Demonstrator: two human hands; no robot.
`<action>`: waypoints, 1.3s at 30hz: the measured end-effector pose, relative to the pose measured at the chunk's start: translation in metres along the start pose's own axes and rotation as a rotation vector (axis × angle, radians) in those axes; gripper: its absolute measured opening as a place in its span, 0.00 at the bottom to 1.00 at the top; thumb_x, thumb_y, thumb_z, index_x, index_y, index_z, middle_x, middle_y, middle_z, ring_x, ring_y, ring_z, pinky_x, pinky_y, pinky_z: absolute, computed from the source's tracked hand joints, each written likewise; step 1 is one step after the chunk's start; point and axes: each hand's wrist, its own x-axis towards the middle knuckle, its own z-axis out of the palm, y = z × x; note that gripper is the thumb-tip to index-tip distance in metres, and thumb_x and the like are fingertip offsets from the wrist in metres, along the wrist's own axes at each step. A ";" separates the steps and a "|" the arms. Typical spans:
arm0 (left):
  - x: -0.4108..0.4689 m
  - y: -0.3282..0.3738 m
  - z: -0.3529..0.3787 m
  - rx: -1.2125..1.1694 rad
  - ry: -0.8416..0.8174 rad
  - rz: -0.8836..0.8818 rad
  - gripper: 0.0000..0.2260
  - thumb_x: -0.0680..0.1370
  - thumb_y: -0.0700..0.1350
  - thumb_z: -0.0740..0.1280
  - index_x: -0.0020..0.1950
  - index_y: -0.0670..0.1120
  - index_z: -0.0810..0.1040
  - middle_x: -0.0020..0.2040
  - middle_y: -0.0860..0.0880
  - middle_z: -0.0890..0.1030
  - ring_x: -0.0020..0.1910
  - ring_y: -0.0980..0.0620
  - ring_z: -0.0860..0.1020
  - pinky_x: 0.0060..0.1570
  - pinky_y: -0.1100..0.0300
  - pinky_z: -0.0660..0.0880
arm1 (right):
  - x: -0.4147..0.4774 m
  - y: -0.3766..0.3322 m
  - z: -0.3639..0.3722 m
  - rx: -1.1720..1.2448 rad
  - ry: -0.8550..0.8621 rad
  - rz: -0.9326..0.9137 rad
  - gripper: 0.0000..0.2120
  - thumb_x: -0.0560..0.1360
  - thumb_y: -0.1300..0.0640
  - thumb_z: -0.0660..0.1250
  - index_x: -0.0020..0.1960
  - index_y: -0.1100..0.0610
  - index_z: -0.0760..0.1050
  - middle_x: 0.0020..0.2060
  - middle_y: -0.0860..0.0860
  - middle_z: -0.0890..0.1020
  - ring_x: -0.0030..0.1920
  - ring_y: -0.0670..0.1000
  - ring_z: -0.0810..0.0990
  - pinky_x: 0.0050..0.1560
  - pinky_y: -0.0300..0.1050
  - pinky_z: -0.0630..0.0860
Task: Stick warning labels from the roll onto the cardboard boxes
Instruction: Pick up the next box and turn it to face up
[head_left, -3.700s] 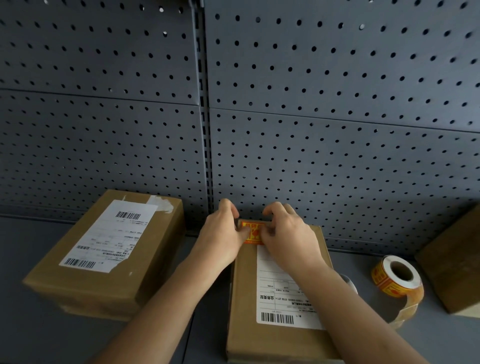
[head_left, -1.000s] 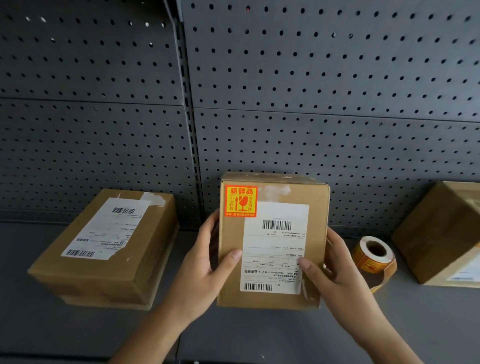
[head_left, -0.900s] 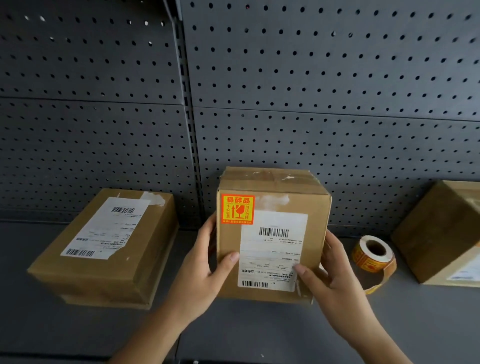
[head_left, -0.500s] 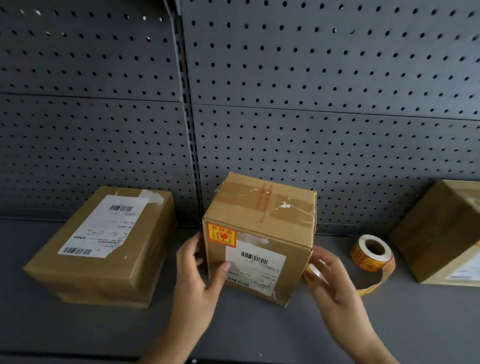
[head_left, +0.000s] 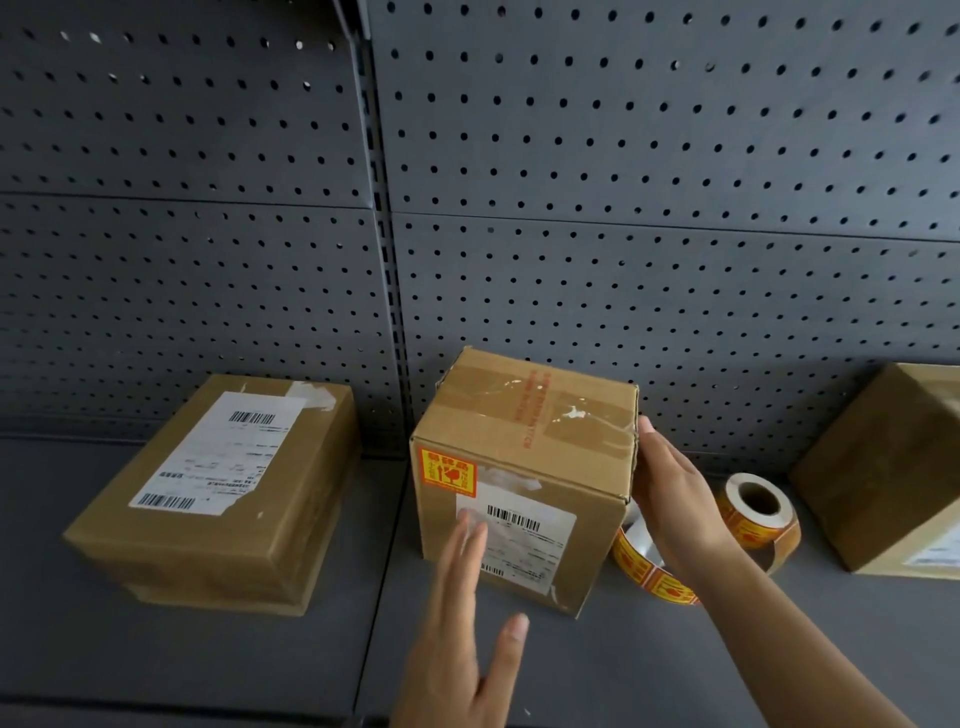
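A cardboard box stands in the middle of the grey shelf, with an orange-and-red warning label stuck at the upper left of its front face above a white shipping label. My left hand is blurred, fingers straight, in front of that face; whether it touches is unclear. My right hand lies with straight fingers against the box's right side. The label roll lies to the right, its loose strip trailing under my right forearm.
A flat box with a shipping label lies at the left. Another cardboard box sits at the right edge. A dark pegboard wall closes the back of the shelf.
The labelled box went from being held up facing me to standing on the shelf, turned a little. My left hand let go and pulled back; my right hand slid up its right side.
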 end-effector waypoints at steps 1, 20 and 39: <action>0.001 0.000 -0.001 -0.015 -0.027 -0.027 0.31 0.79 0.63 0.59 0.80 0.67 0.49 0.82 0.65 0.50 0.79 0.66 0.54 0.65 0.80 0.58 | -0.003 0.002 0.000 -0.013 0.009 -0.002 0.20 0.84 0.42 0.53 0.62 0.45 0.81 0.58 0.45 0.85 0.64 0.46 0.80 0.74 0.55 0.67; 0.066 -0.040 -0.035 -0.185 -0.315 -0.242 0.49 0.66 0.82 0.52 0.80 0.55 0.59 0.79 0.52 0.65 0.79 0.54 0.62 0.77 0.44 0.62 | -0.091 0.033 -0.010 0.086 -0.017 -0.014 0.17 0.83 0.51 0.58 0.55 0.51 0.85 0.56 0.55 0.86 0.60 0.55 0.83 0.64 0.60 0.76; -0.024 -0.026 -0.002 0.094 -0.135 0.186 0.32 0.82 0.61 0.58 0.83 0.55 0.49 0.83 0.56 0.50 0.81 0.55 0.52 0.74 0.71 0.55 | 0.012 -0.013 0.013 -0.034 0.059 -0.013 0.19 0.85 0.44 0.54 0.63 0.47 0.81 0.53 0.48 0.87 0.58 0.49 0.84 0.61 0.49 0.77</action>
